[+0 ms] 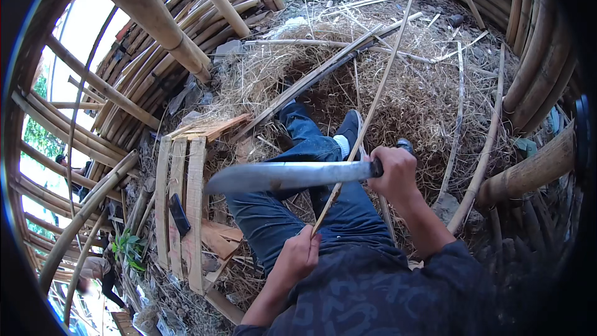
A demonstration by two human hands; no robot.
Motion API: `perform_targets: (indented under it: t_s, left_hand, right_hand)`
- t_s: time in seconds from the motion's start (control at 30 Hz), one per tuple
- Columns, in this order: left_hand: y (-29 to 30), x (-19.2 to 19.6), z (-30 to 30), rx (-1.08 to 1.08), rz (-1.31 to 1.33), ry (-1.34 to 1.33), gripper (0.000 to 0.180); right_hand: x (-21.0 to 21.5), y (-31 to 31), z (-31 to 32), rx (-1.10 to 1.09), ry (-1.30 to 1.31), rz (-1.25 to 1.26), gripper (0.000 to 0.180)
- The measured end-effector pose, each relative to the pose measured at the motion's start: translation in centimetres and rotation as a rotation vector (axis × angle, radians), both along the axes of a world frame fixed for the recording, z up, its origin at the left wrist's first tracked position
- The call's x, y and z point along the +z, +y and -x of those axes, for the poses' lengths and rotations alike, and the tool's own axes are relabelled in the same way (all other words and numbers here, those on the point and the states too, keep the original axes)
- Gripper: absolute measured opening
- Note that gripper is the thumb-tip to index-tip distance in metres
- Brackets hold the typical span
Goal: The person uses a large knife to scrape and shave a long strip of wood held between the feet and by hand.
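My right hand [396, 171] is closed round the handle of a machete [273, 177]. Its broad grey blade points left across my lap, above my jeans. In my left hand [297, 254], low in front of my shirt, I grip the near end of a long thin bamboo strip [380, 90]. From there the strip slants away to the upper right over the shavings. Blade and strip cross close to my right hand; whether they touch I cannot tell.
Curly bamboo shavings [416, 99] cover the ground ahead. A slatted wooden crate [177, 205] stands at my left with a dark phone [179, 214] on it. Split bamboo [336, 65] lies beyond my feet. Thick bamboo poles [528, 171] stand around me, and another person [99, 270] is at far left.
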State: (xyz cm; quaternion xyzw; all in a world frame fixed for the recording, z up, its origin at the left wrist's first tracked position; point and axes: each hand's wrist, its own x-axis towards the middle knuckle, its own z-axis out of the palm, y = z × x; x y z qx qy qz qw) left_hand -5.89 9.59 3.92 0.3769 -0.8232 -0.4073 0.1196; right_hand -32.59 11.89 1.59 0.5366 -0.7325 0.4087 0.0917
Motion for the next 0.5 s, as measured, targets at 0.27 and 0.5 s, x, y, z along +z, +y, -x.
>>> perform_targets:
  t_s: [0.27, 0.5]
  left_hand:
    - [1.8, 0.0, -2.0, 0.061, -0.048, -0.082, 0.016]
    - [2.8, -0.5, -3.0, 0.007, -0.129, -0.051, 0.014]
  right_hand:
    - [0.1, -0.5, 5.5, -0.349, -0.034, -0.254, 0.015]
    - [-0.8, 0.7, 7.0, -0.402, -0.034, -0.164, 0.016]
